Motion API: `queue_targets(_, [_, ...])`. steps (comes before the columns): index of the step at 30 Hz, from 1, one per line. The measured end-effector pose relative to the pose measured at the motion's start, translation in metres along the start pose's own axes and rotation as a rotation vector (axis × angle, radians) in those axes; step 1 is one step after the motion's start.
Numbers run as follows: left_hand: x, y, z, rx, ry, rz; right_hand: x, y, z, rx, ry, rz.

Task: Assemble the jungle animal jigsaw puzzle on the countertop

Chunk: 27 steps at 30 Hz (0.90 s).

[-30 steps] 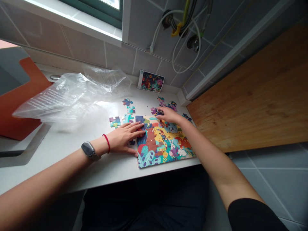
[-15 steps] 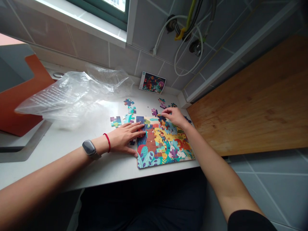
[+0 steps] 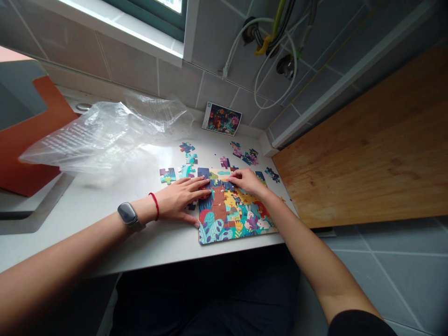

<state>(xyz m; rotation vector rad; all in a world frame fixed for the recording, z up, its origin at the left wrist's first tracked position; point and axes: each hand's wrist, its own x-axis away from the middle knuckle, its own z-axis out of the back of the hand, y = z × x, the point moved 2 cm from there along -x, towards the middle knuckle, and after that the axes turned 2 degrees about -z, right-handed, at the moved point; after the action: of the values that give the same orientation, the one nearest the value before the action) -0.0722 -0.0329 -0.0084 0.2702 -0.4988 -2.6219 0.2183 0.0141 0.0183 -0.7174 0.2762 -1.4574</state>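
The part-built jigsaw puzzle (image 3: pixel 219 210) lies near the front edge of the white counter (image 3: pixel 147 252). The left hand (image 3: pixel 182 199) rests on its left edge with fingers spread wide. Over its upper part, the right hand (image 3: pixel 248 181) has thumb and forefinger drawn narrow; whether they pinch a piece, I cannot tell. Loose jigsaw pieces (image 3: pixel 167 175) lie beyond and to the left, below a picture card (image 3: pixel 222 119) leaning on the wall (image 3: pixel 178 81).

Grey tiled wall (image 3: pixel 138 60), green-framed window (image 3: pixel 157 17) admitting daylight, white counter (image 3: pixel 87 207) below, brown wooden panel (image 3: pixel 367 154) at right
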Motion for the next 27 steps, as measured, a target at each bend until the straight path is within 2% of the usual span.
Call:
queue_targets(6, [-0.001,0.001,0.001,0.002,-0.012,0.001,0.009,-0.013,0.002,0.174,0.074,0.032])
queue_targets(9, [-0.001,0.0,0.0,-0.002,-0.009,0.002,0.019,-0.021,0.002,0.232,0.133,0.145])
queue_targets(11, [0.0,0.0,-0.001,-0.001,-0.002,0.003,0.025,-0.025,0.0,0.245,0.12,0.211])
queue_targets(14, [0.0,0.0,0.0,0.003,0.006,0.001,0.029,-0.023,-0.004,0.285,0.083,0.231])
queue_targets(18, [0.0,0.001,0.001,-0.002,-0.004,-0.003,0.02,-0.011,0.008,0.328,0.137,0.266])
queue_targets(21, [0.0,0.001,0.002,0.003,-0.002,-0.002,0.0,0.007,0.026,0.292,0.147,0.167])
queue_targets(23, [0.0,0.001,0.002,0.0,-0.003,0.0,-0.014,0.018,0.035,0.257,0.074,0.075])
queue_targets(27, [0.0,0.001,0.002,0.001,0.003,-0.002,-0.033,0.027,0.04,0.215,-0.013,0.057])
